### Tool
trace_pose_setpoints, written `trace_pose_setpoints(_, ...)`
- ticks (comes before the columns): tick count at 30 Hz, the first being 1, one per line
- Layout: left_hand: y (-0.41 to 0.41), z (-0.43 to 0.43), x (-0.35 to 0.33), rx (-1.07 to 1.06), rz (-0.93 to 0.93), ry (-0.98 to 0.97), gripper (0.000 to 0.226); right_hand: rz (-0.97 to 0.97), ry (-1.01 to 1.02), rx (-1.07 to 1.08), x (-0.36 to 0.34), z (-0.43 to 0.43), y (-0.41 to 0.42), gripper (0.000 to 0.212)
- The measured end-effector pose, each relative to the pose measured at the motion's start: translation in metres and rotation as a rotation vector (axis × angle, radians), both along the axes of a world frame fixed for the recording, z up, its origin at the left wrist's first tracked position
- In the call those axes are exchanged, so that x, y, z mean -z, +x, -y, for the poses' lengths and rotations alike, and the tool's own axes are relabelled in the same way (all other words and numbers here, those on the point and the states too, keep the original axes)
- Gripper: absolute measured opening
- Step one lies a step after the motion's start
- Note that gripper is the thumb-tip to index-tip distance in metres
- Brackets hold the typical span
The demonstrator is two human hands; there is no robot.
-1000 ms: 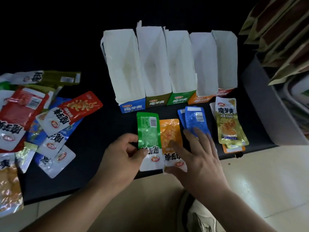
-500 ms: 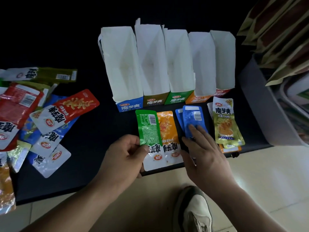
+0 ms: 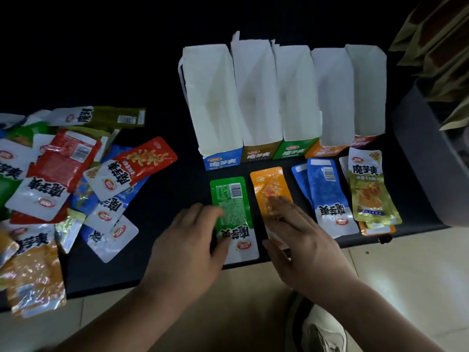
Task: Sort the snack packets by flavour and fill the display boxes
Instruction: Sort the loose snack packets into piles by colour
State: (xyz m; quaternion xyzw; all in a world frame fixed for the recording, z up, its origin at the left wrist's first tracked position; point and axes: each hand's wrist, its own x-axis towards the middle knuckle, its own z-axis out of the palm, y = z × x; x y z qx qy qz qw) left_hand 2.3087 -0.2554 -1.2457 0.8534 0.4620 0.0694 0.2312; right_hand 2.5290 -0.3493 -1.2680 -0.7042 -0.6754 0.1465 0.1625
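Five white display boxes stand in a row at the back, with a blue (image 3: 221, 164), olive (image 3: 261, 155), green (image 3: 294, 151), orange (image 3: 326, 151) and red (image 3: 363, 141) front. Before them lie a green packet (image 3: 234, 199), an orange packet (image 3: 270, 184), two blue packets (image 3: 327, 196) and a yellow-green packet (image 3: 368, 191) on top of another orange one (image 3: 377, 229). My left hand (image 3: 187, 250) grips the green packet's lower left edge, thumb on top. My right hand (image 3: 302, 240) presses flat, fingers straight, on the orange packet. Several mixed unsorted packets (image 3: 76, 179) lie at the left.
The black table (image 3: 162, 199) ends just under my wrists, over pale floor tiles. A grey bin (image 3: 418, 161) with brown packs stands at the right, close to the yellow-green packet. My shoe (image 3: 319, 331) shows below.
My right hand has moved left from the blue packets onto the orange packet, which now lies apart from the green one. My left hand has stayed on the green packet.
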Motion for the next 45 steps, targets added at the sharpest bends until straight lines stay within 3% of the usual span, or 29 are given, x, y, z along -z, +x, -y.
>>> trace_pose_setpoints(3,0.004,0.006,0.011,0.19,-0.021,0.129,0.052,0.013,0.019,-0.001,0.001,-0.005,-0.001,0.044)
trace_pose_setpoints(6,0.003,0.005,0.022,0.221,-0.068,0.125,0.051,0.022,-0.004,-0.001,0.004,-0.009,-0.006,0.043)
trace_pose_setpoints(18,-0.009,0.003,0.015,0.139,0.179,0.037,0.047,-0.203,0.115,0.167,-0.023,-0.022,-0.032,0.034)
trace_pose_setpoints(22,-0.013,0.0,0.013,0.106,0.235,0.008,0.041,-0.323,0.046,0.176,-0.031,-0.026,-0.045,0.033)
trace_pose_setpoints(26,-0.02,-0.001,0.011,0.048,0.244,-0.037,0.032,-0.351,0.082,0.174,-0.034,-0.029,-0.051,0.026)
trace_pose_setpoints(33,-0.059,-0.013,-0.002,-0.02,0.317,-0.106,0.036,-0.372,0.107,0.092,-0.045,-0.04,-0.086,0.021)
trace_pose_setpoints(38,-0.101,-0.024,-0.003,-0.101,0.281,-0.057,0.036,-0.361,0.031,0.044,-0.038,-0.067,-0.118,0.023)
trace_pose_setpoints(42,-0.133,-0.033,-0.003,-0.141,0.197,0.169,0.026,-0.252,-0.027,-0.026,-0.038,-0.099,-0.148,0.029)
trace_pose_setpoints(44,-0.15,-0.042,-0.003,-0.196,0.053,0.269,0.041,-0.223,-0.084,-0.066,-0.04,-0.118,-0.163,0.043)
trace_pose_setpoints(45,-0.16,-0.046,-0.004,-0.238,-0.057,0.245,0.06,-0.207,-0.125,-0.09,-0.044,-0.128,-0.17,0.054)
